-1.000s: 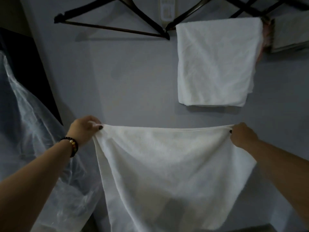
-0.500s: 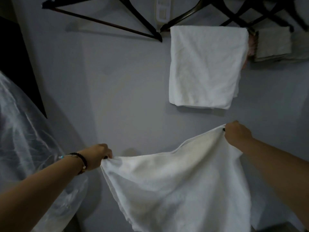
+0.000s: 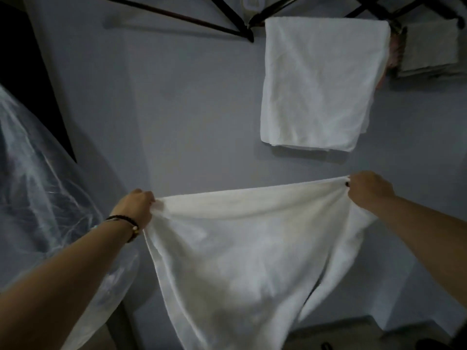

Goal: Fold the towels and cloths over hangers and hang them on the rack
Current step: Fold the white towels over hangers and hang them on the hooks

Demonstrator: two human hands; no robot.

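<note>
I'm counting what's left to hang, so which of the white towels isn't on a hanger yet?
The white towel stretched between the left hand and right hand. The other white towel already hangs folded over a hanger.

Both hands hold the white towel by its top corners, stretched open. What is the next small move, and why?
Probably bring the left hand and right hand together to fold the towel in half. It hangs spread at full width, wider than the folded towel already on a hanger, and the empty hanger waits above.

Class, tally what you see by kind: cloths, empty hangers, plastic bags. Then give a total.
White towels: 2, one held, one hung folded
Grey folded cloths: 1
Empty dark hangers: 1
Clear plastic bags: 1
Total: 5
</note>
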